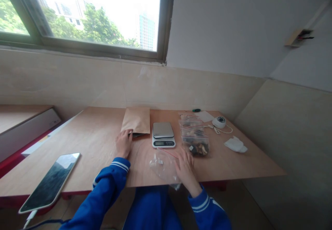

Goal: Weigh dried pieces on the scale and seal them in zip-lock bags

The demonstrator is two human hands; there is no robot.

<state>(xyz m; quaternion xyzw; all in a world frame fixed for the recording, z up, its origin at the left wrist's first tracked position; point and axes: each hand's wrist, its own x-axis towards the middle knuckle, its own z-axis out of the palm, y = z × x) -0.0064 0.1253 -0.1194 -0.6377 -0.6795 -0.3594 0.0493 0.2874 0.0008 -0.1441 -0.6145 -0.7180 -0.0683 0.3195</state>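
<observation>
My left hand (123, 143) is closed at the lower left corner of a brown kraft paper bag (136, 119), whose open mouth faces me and shows something dark inside. My right hand (186, 166) is closed on the right edge of a clear zip-lock bag (166, 167) with a red seal line and a small white label. That bag lies flat, apparently empty, its lower corner over the table edge. Between the hands stands a white kitchen scale (164, 135) with a bare metal plate. Right of it, filled zip-lock bags (195, 143) overlap in a row, the nearest holding dark and tan pieces.
On the wooden table (103, 122) lie a white round device with a cord (219, 121), a crumpled white tissue (235, 144), a sheet of paper (206, 116) and a green-black object (196, 110). A cabled phone (52, 181) overlaps the left front edge. A wall and window stand behind.
</observation>
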